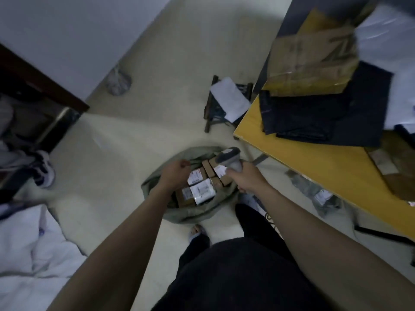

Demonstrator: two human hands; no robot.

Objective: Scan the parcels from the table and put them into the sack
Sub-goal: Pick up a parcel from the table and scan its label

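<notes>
Several parcels (197, 185) already sit in the sack (157, 180) on the floor, more wait on the yellow table (292, 149). Right hand (247, 178) grips the scanner (231, 159); left hand (175, 169) is curled at the sack's rim, can't tell if it's actually holding cloth. Risk imo: the floppy mouth folds shut, so a dropped parcel lands outside.
</notes>
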